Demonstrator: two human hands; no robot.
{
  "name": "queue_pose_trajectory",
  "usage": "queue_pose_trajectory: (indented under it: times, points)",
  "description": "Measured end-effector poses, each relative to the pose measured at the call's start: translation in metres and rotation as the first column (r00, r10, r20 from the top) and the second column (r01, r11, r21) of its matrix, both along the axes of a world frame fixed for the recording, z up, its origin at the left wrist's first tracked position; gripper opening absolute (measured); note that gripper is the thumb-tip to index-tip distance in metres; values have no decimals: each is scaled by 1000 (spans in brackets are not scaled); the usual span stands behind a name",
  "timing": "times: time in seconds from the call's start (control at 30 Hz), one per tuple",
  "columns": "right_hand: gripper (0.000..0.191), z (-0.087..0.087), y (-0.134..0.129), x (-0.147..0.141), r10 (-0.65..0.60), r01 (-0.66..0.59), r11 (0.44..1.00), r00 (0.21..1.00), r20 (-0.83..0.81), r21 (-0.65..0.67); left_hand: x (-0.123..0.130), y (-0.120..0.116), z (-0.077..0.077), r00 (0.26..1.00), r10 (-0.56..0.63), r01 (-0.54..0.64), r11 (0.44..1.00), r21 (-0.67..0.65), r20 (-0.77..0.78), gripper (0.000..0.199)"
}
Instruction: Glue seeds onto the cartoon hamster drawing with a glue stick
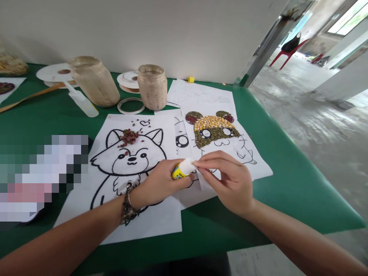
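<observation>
My left hand (163, 178) is wrapped round a small glue bottle (179, 171) with a yellow label and a white top, tilted to the right. At the bottle's tip, the thumb and forefinger of my right hand (230, 176) pinch together; whether a small piece sits between them is hidden. Below my left forearm lies a fox drawing (132, 153) on white paper, with a heap of red beans (129, 138) on its forehead. Behind my right hand is a hamster drawing (221, 134), its head partly covered with yellow kernels (212, 122) and green beans (217, 135).
Two cloudy jars (94, 82) (152, 88), a tape ring (130, 106) and a white glue bottle (82, 102) stand or lie at the back. A phone-like object (46, 176), pixelated, is on the left. The green table (301, 184) ends at the right.
</observation>
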State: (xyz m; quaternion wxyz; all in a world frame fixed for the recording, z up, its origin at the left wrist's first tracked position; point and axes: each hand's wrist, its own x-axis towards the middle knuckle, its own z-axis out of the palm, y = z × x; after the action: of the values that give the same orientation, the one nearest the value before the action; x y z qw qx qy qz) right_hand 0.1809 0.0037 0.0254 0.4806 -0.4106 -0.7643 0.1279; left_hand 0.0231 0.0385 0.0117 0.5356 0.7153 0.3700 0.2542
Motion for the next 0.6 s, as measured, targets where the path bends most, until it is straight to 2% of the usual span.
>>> queue_pose_trajectory:
  times: [0.17,0.33,0.47,0.6]
  points:
    - [17,0,0,0,-7,-7,990,996,-93,-141,0,-1,0,1000,3,-3,1000,2,-2,9]
    - [18,1,1,-2,17,-88,954,970,-243,-285,0,0,0,1000,-5,5,1000,-23,-2,9]
    - [16,1,7,3,-52,-117,914,915,-400,-389,0,1,0,1000,14,-14,1000,-1,-12,17]
    - [13,1,20,15,-161,-154,858,825,-542,-489,-2,0,0,999,11,-11,1000,10,-38,19]
